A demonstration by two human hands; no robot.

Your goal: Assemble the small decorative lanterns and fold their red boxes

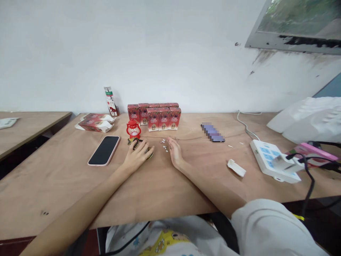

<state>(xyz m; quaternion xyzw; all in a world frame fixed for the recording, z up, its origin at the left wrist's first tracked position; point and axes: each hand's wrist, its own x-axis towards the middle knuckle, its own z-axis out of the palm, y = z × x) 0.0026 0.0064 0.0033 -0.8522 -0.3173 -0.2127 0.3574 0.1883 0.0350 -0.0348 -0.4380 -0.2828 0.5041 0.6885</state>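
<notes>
My left hand (137,155) lies palm down on the wooden table (165,185), its fingers curled over a small dark, gold-trimmed object (135,142) that I cannot make out. Just beyond it stands a little red lantern (133,129). My right hand (174,151) rests on its edge to the right, fingers stretched out and together, next to several tiny white pieces (164,145). Behind both hands stands a row of red boxes (156,117).
A black phone in a pink case (104,150) lies left of my left hand. Flattened red cartons (96,122) and a slim upright pack (111,101) sit at the back left. A white power strip (274,160), cables, a white scrap (236,167) and a pixelated patch (212,132) are to the right.
</notes>
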